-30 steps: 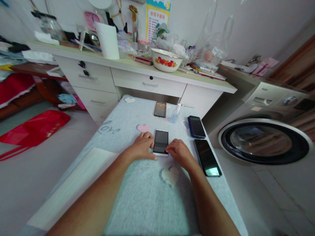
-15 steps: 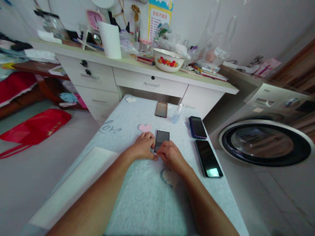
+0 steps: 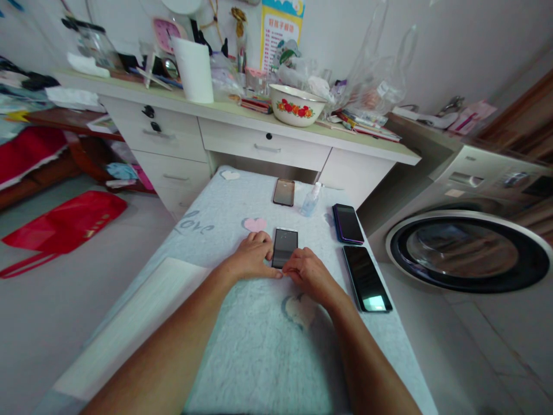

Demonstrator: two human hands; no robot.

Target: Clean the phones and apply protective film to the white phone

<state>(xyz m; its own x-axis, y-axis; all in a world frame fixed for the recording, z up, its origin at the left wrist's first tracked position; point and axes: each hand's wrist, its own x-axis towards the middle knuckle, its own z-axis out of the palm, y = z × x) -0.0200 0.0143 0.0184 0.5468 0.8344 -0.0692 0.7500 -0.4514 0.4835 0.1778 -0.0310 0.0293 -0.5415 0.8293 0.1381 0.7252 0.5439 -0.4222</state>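
Left hand [image 3: 254, 255] frames the lower left corner of the phone [image 3: 286, 243], thumb and fingers apart; right hand [image 3: 307, 271] curls over the lower right corner, its grip one I cannot tell. Screen up, the phone lies on the cloth [image 3: 242, 357]. I'd brace it steadily left, press lightly right

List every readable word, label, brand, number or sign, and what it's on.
"Love": tablecloth, in grey script.
"好孩子": heading of the wall poster; the heading's remaining characters and the lines below are too blurred.
Red bag: pale lettering, unreadable.
Front-loading washing machine: badge and panel marks, too small.
White-framed smartphone: faint screen marks, unreadable.
Pink clock: dial too small.
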